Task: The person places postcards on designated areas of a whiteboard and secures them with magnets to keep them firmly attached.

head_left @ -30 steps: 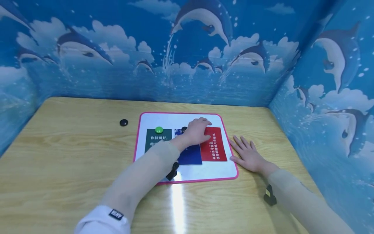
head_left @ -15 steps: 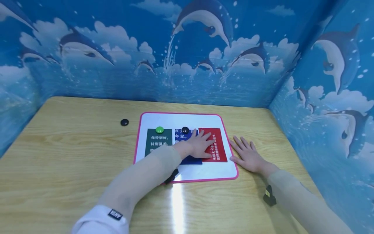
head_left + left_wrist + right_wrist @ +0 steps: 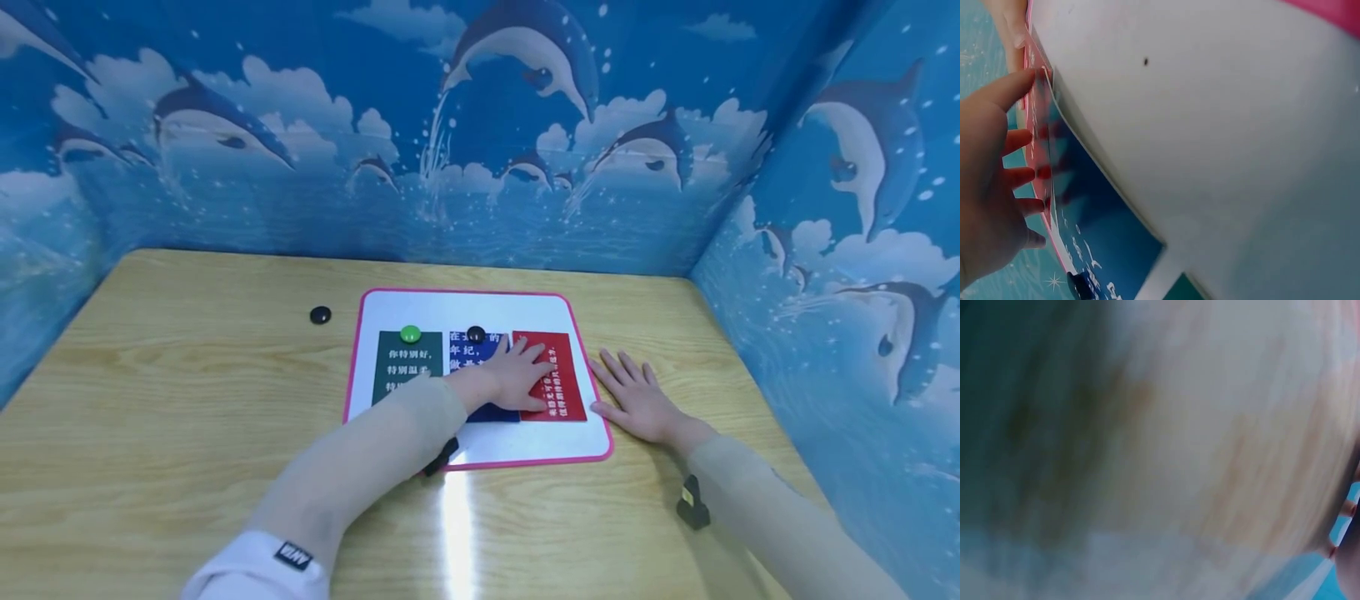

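My left hand (image 3: 513, 379) lies with fingers spread over a red card (image 3: 568, 392), fingertips on its printed face. The palm overlaps a blue card (image 3: 465, 352) in the head view. A black round magnet (image 3: 476, 335) sits on the blue card's top edge, and a green magnet (image 3: 410, 334) tops a dark green card (image 3: 405, 360). All three cards, lettered in white, lie side by side on a pink-edged whiteboard (image 3: 465, 307). Flat on the table, my right hand (image 3: 637, 404) stretches its fingers at the board's right edge.
A second black magnet (image 3: 320, 315) lies on the wooden table (image 3: 187, 375), left of the board. Blue dolphin-print cloth (image 3: 300, 208) walls the table's back and sides. My left forearm (image 3: 382, 442) covers the board's lower left part.
My left hand has come down from the red card's upper part and spread its fingers. The red card has slid slightly towards me. My right hand has stayed in place.
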The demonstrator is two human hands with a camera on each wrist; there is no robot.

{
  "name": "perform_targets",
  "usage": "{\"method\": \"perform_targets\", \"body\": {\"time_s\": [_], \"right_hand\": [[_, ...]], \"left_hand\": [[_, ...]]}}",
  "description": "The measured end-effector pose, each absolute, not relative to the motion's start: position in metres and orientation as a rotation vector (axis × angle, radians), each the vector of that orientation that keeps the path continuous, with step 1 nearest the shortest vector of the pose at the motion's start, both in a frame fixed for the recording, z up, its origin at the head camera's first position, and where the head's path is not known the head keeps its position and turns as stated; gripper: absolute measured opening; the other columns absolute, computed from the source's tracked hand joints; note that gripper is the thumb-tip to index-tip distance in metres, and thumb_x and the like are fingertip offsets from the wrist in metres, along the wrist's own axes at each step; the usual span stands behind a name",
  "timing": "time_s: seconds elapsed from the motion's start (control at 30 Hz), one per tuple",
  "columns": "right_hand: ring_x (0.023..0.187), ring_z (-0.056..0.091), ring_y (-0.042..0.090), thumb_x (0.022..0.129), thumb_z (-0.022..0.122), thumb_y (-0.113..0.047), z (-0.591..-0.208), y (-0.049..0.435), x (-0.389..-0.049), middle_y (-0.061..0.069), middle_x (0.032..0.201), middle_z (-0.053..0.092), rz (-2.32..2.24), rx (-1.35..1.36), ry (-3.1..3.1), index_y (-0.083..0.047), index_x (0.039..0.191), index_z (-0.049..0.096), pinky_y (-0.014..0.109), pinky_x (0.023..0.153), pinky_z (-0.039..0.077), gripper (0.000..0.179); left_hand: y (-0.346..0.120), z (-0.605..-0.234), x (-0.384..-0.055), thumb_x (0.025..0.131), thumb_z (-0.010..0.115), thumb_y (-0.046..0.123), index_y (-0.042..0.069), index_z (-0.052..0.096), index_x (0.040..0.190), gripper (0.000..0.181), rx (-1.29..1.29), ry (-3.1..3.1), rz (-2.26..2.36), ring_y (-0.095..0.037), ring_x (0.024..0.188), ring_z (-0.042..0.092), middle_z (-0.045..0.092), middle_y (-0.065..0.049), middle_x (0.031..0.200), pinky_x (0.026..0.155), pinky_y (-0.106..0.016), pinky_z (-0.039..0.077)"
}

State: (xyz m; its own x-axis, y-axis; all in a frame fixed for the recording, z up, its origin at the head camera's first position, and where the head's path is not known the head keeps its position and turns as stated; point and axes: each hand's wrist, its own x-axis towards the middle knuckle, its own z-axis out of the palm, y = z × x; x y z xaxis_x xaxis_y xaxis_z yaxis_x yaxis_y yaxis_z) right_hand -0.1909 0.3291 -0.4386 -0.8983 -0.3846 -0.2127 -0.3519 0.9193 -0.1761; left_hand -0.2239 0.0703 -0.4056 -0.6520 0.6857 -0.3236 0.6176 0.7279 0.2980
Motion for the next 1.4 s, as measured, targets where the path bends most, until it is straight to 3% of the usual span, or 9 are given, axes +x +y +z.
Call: {"method": "perform_targets", "body": {"time_s": [0.23,0.47,0.73,0.93,1.1,1.4], "right_hand": [[0.142,0.004,0.044,0.091,0.047,-0.054,-0.443,0.33,-0.192,0.013,0.158,0.009,-0.203,-0.562,2.835,-0.02,0.151,0.015,0.069,0.109,0.005,0.077],[0.142,0.004,0.045,0.092,0.046,-0.052,-0.44,0.331,-0.191,0.015,0.158,0.009,-0.194,-0.571,2.844,-0.018,0.151,0.015,0.069,0.109,0.004,0.075],[0.142,0.004,0.044,0.09,0.047,-0.055,-0.442,0.333,-0.191,0.014,0.158,0.009,-0.204,-0.578,2.846,-0.02,0.151,0.015,0.069,0.108,0.004,0.077],[0.142,0.004,0.045,0.091,0.047,-0.054,-0.441,0.333,-0.191,0.015,0.157,0.01,-0.21,-0.588,2.846,-0.018,0.151,0.016,0.07,0.108,0.004,0.076],[0.142,0.005,0.045,0.091,0.046,-0.054,-0.441,0.333,-0.191,0.015,0.158,0.01,-0.175,-0.575,2.845,-0.018,0.151,0.016,0.07,0.108,0.005,0.076],[0.142,0.006,0.045,0.092,0.047,-0.052,-0.44,0.331,-0.191,0.016,0.157,0.011,-0.182,-0.583,2.849,-0.016,0.15,0.018,0.07,0.108,0.005,0.075]], "left_hand": [[0.059,-0.4,-0.232,0.086,0.058,0.052,0.024,0.033,0.146,0.07,1.046,2.591,0.319,-0.029,0.145,0.015,0.024,-0.004,0.155,0.116,-0.058,0.005],[0.015,-0.387,-0.247,0.086,0.059,0.049,0.023,0.04,0.141,0.064,1.021,2.73,0.483,-0.028,0.145,0.014,0.026,-0.004,0.154,0.115,-0.06,0.001],[-0.057,-0.39,-0.255,0.083,0.065,0.048,0.02,0.046,0.137,0.064,0.816,2.909,0.548,-0.038,0.144,0.011,0.024,-0.011,0.154,0.113,-0.064,-0.002],[-0.11,-0.394,-0.258,0.08,0.07,0.042,0.015,0.05,0.132,0.062,0.723,3.003,0.577,-0.041,0.14,0.017,0.031,-0.017,0.149,0.111,-0.067,-0.001],[-0.149,-0.399,-0.259,0.077,0.074,0.04,0.015,0.051,0.132,0.064,0.551,3.037,0.615,-0.041,0.14,0.017,0.029,-0.016,0.15,0.109,-0.068,-0.002],[-0.198,-0.41,-0.255,0.078,0.074,0.034,0.008,0.051,0.13,0.063,0.42,3.078,0.594,-0.049,0.136,0.015,0.027,-0.024,0.149,0.105,-0.072,-0.005]]}}
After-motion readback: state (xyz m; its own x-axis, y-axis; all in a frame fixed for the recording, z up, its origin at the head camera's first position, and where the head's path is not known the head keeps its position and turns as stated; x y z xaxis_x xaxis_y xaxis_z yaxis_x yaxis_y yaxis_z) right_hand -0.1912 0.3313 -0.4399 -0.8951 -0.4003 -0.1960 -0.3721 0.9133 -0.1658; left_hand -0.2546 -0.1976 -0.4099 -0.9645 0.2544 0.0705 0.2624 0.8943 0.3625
